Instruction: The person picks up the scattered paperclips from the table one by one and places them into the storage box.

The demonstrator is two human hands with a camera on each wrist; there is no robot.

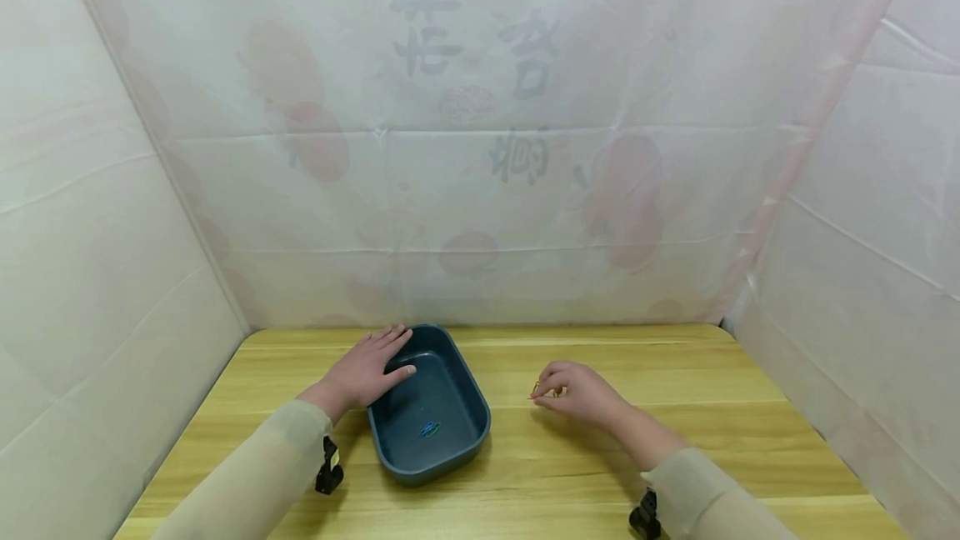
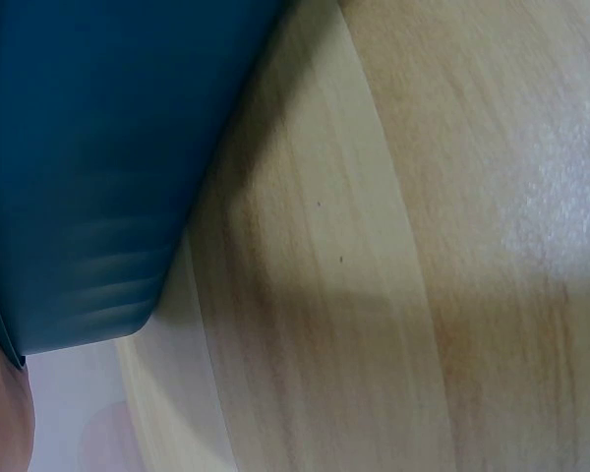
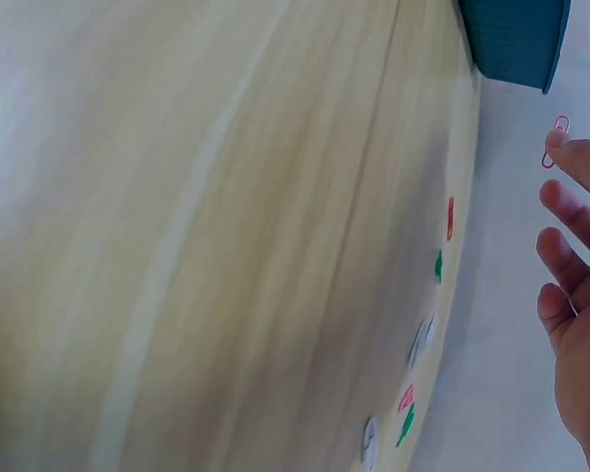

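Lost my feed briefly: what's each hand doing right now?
Left hand: open, fingers flat on the blue bin's rim.
Right hand: pinching a pink paper clip.

Left wrist view: blue tub (image 2: 88,167) cut off top/left, blurred, inside not visible. Left hand (image 2: 5,413) only a sliver at the edge. Head view: item pinched by right hand (image 1: 577,392) too small to ID. Clips in tub (image 1: 429,430) tiny, count unclear.
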